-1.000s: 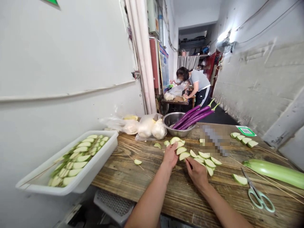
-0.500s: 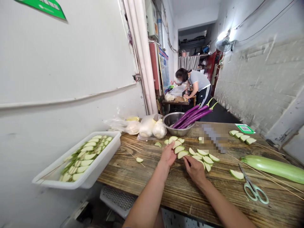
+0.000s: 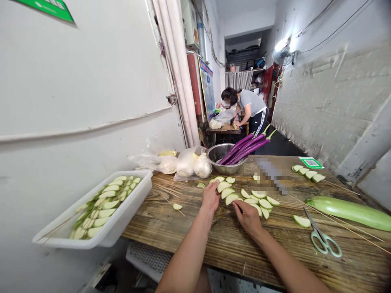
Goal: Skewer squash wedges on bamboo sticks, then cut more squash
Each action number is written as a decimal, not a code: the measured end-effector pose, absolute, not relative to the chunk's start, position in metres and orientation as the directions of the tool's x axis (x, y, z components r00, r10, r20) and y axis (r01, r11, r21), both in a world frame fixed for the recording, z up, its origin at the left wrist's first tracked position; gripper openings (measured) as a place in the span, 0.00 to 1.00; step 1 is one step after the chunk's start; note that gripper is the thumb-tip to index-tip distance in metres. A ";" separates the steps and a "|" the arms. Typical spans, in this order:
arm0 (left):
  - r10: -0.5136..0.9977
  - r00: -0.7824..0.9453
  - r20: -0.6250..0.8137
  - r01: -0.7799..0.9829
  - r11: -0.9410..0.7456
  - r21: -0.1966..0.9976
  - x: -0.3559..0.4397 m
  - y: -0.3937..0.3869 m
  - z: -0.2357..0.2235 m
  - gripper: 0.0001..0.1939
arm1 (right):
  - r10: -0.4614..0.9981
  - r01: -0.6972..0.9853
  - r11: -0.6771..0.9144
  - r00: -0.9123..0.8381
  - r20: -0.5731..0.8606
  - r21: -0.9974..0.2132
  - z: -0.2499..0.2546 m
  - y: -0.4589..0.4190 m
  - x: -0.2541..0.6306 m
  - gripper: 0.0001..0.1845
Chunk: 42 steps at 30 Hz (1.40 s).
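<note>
A row of overlapping half-round zucchini slices (image 3: 227, 192), pale with green skin, lies between my two hands over the wooden table. My left hand (image 3: 210, 197) has its fingers closed on the row's left side. At the row's near end, my right hand (image 3: 248, 217) is pinched against the lowest slice; whatever its fingertips grip is hidden. Just right of the row lies a loose pile of more slices (image 3: 265, 203). Farther right, a stick carries several threaded slices (image 3: 309, 174). A whole long green zucchini (image 3: 345, 211) and green-handled scissors (image 3: 325, 241) rest nearby.
A white tub (image 3: 119, 228) of sliced pieces stands on the left. At the back are bagged white vegetables (image 3: 191, 163) and a steel bowl (image 3: 218, 162) with purple eggplants (image 3: 247, 148). A blurred blade (image 3: 271, 175) lies beyond the pile. Another person (image 3: 252, 106) bends over a farther table.
The whole view has shifted slightly. Both hands keep about the same places at the row of slices, and nothing has visibly been taken up or let go.
</note>
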<state>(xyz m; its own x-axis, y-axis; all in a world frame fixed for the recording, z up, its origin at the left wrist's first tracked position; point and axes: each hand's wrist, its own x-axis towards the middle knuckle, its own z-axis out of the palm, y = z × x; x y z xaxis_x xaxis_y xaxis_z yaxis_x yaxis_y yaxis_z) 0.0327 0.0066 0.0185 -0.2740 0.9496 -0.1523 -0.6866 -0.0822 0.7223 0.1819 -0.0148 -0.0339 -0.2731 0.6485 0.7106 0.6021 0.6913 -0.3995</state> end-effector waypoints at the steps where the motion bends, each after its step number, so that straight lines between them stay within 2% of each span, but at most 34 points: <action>1: 0.944 -0.292 -0.151 -0.682 -0.095 0.725 0.033 0.008 0.017 0.11 | 0.655 0.604 0.687 -0.275 0.703 -0.404 -0.034 -0.015 0.182 0.12; 8: 0.918 -0.347 -0.193 -0.709 -0.121 0.695 0.030 0.015 0.001 0.08 | 0.704 0.591 0.670 -0.313 0.638 -0.450 -0.032 -0.017 0.180 0.13; 15: 0.885 -0.403 -0.234 -0.689 -0.125 0.713 0.018 0.019 -0.002 0.05 | 0.752 0.603 0.642 -0.378 0.540 -0.474 -0.031 -0.021 0.181 0.15; 24: 0.906 -0.259 -0.334 -0.749 0.030 0.662 -0.004 0.014 0.010 0.08 | 0.752 0.591 0.650 -0.405 0.521 -0.478 -0.029 -0.023 0.179 0.15; 42: 0.912 -0.269 -0.310 -0.782 -0.019 0.623 -0.001 0.015 0.005 0.09 | 0.761 0.593 0.643 -0.422 0.493 -0.485 -0.029 -0.026 0.179 0.15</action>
<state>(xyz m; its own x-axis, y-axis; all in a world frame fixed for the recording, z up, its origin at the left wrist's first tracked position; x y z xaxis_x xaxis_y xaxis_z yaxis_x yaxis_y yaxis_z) -0.0015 0.0151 0.0049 -0.2689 0.9119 -0.3101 -0.7823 -0.0190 0.6226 0.1786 -0.0258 -0.0285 -0.4223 0.7609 0.4927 0.5931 0.6430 -0.4846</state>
